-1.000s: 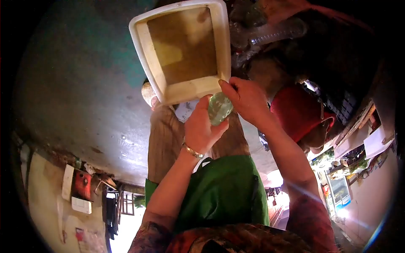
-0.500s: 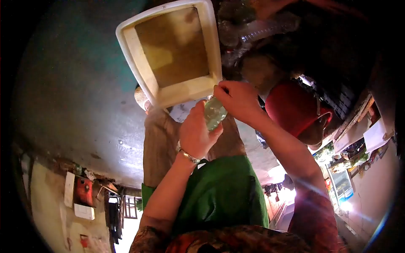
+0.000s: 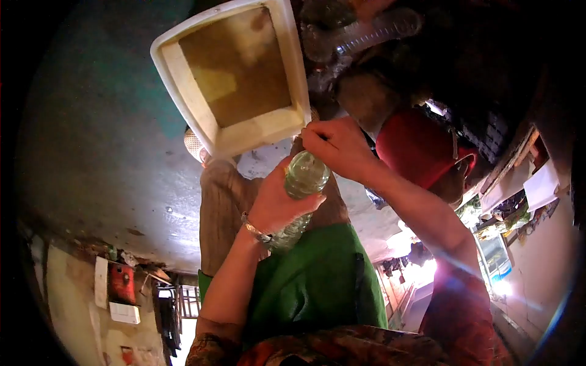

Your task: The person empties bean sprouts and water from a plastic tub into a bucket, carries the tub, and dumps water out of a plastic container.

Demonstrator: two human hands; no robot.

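Observation:
A clear plastic bottle is wrapped by the fingers of my left hand, which wears a metal band at the wrist. The bottle tilts, its lower part reaching down over the green cloth on my lap. Close to the bottle's upper end, my right hand is closed with thumb and fingertips together. Whatever it pinches, if anything, is too small or hidden to make out. Just beyond both hands stands a white plastic basin with brownish liquid inside.
A red bucket stands to the right. Behind it lie more clear bottles in shadow. My bent knees rise below the basin on the grey floor. A green cloth covers my lap.
The bottle has come lower and more of its body shows, still in my left hand. My right hand stays closed near its upper end. The basin appears slightly further left in view.

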